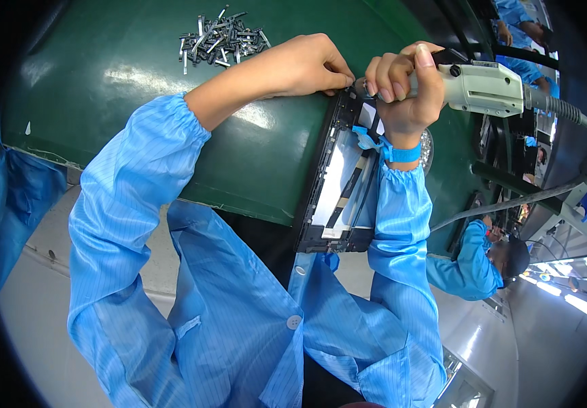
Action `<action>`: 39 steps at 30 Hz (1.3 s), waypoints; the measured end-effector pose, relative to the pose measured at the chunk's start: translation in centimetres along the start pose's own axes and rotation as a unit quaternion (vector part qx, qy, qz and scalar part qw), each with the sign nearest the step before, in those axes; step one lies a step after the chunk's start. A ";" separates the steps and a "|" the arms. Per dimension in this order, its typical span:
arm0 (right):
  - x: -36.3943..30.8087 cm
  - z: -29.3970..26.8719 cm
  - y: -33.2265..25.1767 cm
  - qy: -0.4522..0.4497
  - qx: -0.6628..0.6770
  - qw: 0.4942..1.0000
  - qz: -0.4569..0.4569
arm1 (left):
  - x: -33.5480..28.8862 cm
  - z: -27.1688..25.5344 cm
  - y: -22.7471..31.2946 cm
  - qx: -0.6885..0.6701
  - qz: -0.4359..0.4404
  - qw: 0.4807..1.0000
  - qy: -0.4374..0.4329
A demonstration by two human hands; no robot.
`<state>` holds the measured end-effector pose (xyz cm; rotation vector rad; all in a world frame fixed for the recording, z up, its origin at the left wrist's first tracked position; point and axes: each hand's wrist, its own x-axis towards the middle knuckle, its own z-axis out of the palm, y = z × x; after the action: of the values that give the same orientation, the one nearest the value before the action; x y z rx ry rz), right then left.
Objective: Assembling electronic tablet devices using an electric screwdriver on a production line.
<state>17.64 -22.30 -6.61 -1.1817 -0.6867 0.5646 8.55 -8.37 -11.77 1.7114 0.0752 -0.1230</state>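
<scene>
My right hand [412, 88] is wrapped round a pale electric screwdriver [487, 88], held nearly level with its cable end to the right. Its tip end points left, toward the far edge of an opened tablet-like device [317, 233]. That device has a black frame with silver and white parts inside, and it lies at the bench edge under my right forearm. My left hand [303, 66] is closed in a pinch at the device's far corner, close to the screwdriver's tip. What its fingertips hold, if anything, is hidden.
A pile of small black and silver parts [222, 41] lies on the green bench [259, 163], beyond my left forearm. A round dish [427, 153] shows partly behind my right wrist, which wears a blue strap [403, 154]. The screwdriver's grey cable [558, 105] runs right. Co-workers sit at the right.
</scene>
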 end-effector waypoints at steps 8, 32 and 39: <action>0.0 0.6 -0.4 0.026 -0.009 1.000 0.005 | -0.2 -0.1 0.3 0.025 0.016 1.000 0.004; -0.2 1.1 -1.2 0.054 0.020 0.998 -0.032 | -11.2 6.5 6.5 0.304 0.120 0.929 0.172; -0.5 1.4 -3.2 0.076 0.046 0.995 -0.047 | -18.0 15.3 5.9 0.457 0.129 0.879 0.041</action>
<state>16.41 -22.64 -3.36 -1.0876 -0.5769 0.4180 -9.20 -24.03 -5.85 2.6559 -0.1818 0.1444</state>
